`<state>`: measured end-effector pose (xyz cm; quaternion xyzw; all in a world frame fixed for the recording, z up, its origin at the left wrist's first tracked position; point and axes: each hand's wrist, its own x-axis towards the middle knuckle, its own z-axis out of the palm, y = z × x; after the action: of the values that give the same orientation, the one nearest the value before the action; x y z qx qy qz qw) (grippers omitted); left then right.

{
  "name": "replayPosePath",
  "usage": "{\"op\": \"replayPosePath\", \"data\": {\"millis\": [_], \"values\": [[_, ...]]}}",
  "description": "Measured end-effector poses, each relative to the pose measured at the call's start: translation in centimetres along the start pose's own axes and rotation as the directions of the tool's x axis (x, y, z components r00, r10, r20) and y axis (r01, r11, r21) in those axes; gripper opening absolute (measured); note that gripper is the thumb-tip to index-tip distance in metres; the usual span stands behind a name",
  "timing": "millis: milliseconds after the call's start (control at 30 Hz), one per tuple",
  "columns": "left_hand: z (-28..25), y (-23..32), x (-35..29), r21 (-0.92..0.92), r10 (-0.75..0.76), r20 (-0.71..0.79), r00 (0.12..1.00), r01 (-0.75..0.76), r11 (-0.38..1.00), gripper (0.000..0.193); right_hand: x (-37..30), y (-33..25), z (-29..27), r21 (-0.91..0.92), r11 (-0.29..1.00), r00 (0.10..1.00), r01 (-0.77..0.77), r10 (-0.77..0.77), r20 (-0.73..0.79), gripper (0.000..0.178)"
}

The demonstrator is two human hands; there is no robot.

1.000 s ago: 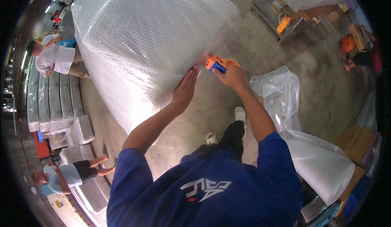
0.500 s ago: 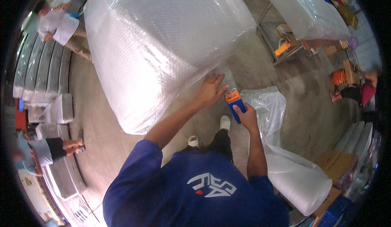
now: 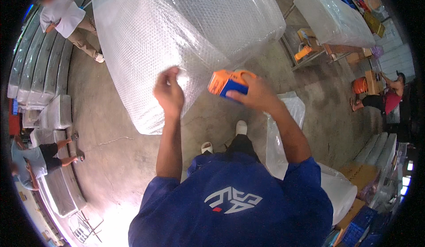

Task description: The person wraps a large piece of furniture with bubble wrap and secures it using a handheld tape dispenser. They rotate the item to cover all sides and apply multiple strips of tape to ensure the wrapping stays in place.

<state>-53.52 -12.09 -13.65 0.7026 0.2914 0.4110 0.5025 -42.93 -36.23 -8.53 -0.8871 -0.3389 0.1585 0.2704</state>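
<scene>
A large block wrapped in clear bubble wrap (image 3: 137,56) fills the top middle in front of me. My right hand (image 3: 259,93) is closed round an orange-and-blue tape dispenser (image 3: 233,86), held just off the block's near corner. My left hand (image 3: 170,95) is raised before the near side of the wrap, fingers curled in and a little blurred. Whether its fingertips pinch anything, or touch the wrap, I cannot make out.
A roll of clear wrapping (image 3: 338,194) lies at the lower right, its loose sheet (image 3: 276,145) on the floor. At the upper right a wrapped slab (image 3: 332,19) rests on a stand. Wrapped panels (image 3: 42,70) line the left. Three other people are around the room.
My left hand has moved left and curled its fingers, which were spread before. The right hand has brought the tape dispenser up and left, tilting it sideways.
</scene>
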Motion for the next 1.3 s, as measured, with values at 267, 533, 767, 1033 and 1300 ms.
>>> {"op": "replayPosePath", "data": {"millis": [267, 533, 767, 1033, 1300], "values": [[4.3, -4.5, 6.1, 0.554, 0.087, -0.172, 0.981, 0.024, 0.832, 0.087, 5.4, 5.2, -1.1, -0.032, 0.99, 0.989, -0.137, 0.139, 0.05, 0.065], [8.0, -1.2, 0.6, 0.511, 0.633, 0.347, 0.692, -0.706, 0.49, 0.062, 7.4, 15.9, 1.1, 0.06, 0.987, 0.982, -0.151, 0.157, -0.104, 0.07], [18.3, -7.7, -4.1, 0.174, 0.08, 0.985, 0.155, -0.907, -0.383, 0.063, 7.3, 23.7, 8.0, 0.202, 0.92, 0.9, -0.335, 0.376, -0.22, 0.075], [21.9, -12.0, -6.0, 0.328, 0.008, 0.94, 0.342, -0.894, -0.304, 0.066, 2.1, 27.1, 8.8, 0.885, -0.031, 0.609, -0.464, 0.715, 0.344, 0.067], [13.7, -0.5, -9.6, 0.445, -0.659, 0.741, 0.132, -0.831, 0.333, 0.033, 6.2, 16.8, 1.3, 0.969, -0.11, 0.954, -0.223, 0.18, 0.24, 0.048]]}}
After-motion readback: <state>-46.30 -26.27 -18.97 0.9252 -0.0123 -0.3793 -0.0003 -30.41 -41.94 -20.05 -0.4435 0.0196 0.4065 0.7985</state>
